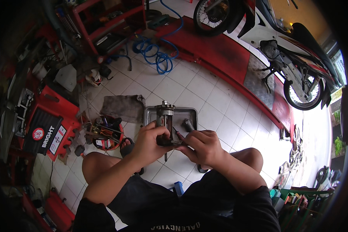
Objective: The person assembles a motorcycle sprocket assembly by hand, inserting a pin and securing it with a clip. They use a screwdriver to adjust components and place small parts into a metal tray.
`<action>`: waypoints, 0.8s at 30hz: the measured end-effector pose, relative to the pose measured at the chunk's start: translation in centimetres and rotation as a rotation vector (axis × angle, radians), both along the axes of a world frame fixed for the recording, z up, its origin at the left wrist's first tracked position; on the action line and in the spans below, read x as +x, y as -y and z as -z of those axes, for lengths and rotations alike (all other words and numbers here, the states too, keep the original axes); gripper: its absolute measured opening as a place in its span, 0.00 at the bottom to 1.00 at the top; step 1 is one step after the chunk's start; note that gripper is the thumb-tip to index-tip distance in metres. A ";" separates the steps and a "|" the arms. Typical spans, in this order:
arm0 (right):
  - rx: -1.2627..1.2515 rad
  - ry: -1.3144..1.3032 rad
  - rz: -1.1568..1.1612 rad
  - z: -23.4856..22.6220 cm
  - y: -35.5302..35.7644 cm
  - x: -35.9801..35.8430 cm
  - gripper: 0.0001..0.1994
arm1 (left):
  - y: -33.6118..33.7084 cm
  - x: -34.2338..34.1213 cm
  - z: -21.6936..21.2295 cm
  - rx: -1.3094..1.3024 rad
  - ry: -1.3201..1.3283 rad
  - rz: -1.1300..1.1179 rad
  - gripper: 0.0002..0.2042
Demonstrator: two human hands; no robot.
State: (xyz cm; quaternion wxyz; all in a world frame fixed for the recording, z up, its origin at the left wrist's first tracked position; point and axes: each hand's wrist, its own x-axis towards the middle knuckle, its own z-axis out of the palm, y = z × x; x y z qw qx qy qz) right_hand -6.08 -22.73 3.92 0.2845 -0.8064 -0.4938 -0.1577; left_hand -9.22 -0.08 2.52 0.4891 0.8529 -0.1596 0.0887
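Head view: clasping metal part (pixel 166 120) in left hand (pixel 149 140), apparently pinching near lower end with right hand (pixel 203 147); looks heavy, stiff, best gripped mid-body.

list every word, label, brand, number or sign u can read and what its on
I won't copy wording or brands, only where they show:
Red machine: large white letters and round emblem on its black panel, clear.
Label beside them: small print, unreadable.
Black shirt: pale letters, upside down.
Motorcycle: side lettering, too small.
Sign at far right: too blurred.
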 end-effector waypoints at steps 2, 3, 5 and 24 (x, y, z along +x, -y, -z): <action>0.100 -0.016 0.028 0.0 -0.4 -0.2 0.16 | 0.0 -0.1 0.0 0.031 -0.011 -0.009 0.17; 0.150 -0.022 0.042 0.0 -0.6 -0.3 0.16 | 0.0 -0.1 -0.1 0.047 -0.015 -0.014 0.16; 0.204 0.209 -0.109 0.2 -0.6 0.9 0.18 | -0.1 -0.2 0.1 0.081 0.021 -0.018 0.16; 0.193 0.141 0.099 0.9 -1.2 -1.4 0.23 | 0.1 -0.3 -0.3 0.167 0.255 -0.074 0.16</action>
